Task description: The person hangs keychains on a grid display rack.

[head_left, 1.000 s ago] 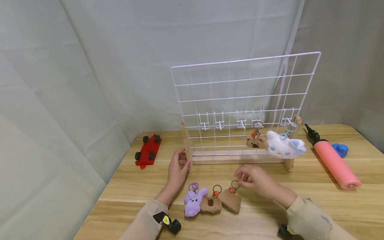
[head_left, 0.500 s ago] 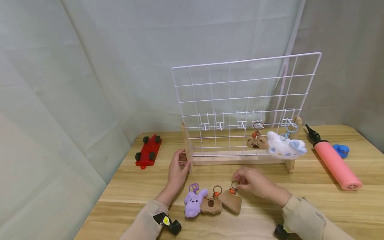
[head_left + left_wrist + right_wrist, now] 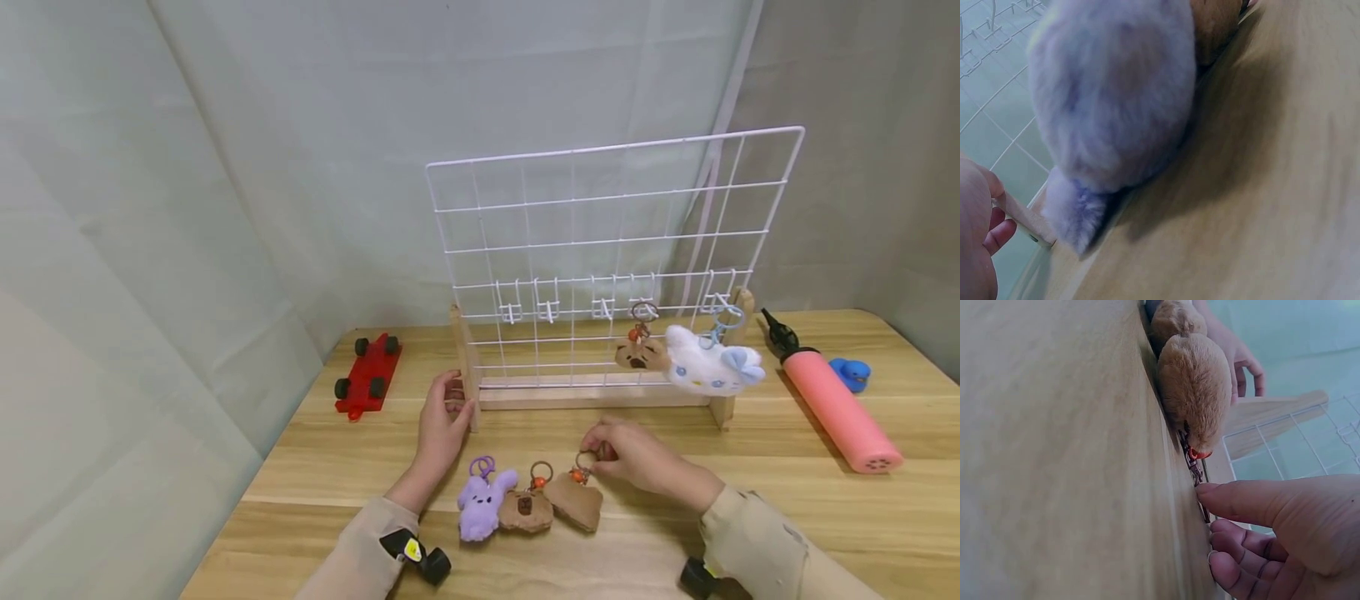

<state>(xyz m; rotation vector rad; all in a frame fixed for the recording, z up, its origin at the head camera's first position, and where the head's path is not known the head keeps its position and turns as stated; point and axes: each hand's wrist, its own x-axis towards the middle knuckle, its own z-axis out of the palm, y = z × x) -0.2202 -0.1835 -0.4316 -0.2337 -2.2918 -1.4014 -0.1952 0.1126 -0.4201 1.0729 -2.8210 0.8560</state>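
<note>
My left hand [image 3: 440, 425] grips the left wooden upright [image 3: 467, 358] of a white wire grid rack. At the table's middle, my right hand [image 3: 637, 450] pinches the metal ring of a brown plush keychain [image 3: 576, 502], which lies face down. In the right wrist view the thumb rests on that ring beside an orange bead [image 3: 1200, 454]. Left of it lie a brown bear plush keychain [image 3: 527, 512] and a purple plush keychain [image 3: 480, 507]. From the rack's hooks hang a brown bear keychain [image 3: 641, 354] and a white cat plush keychain [image 3: 708, 367] with a blue bow.
Three hooks left of the hanging bear, one of them a white hook [image 3: 548, 312], hold nothing. A red toy car chassis [image 3: 371, 375] lies at the left. On the right are a pink hand pump [image 3: 840, 408] and a blue rubber duck [image 3: 851, 373].
My right hand has moved slightly left and down, and its fingers have closed onto the brown keychain's ring. The left hand stays on the upright.
</note>
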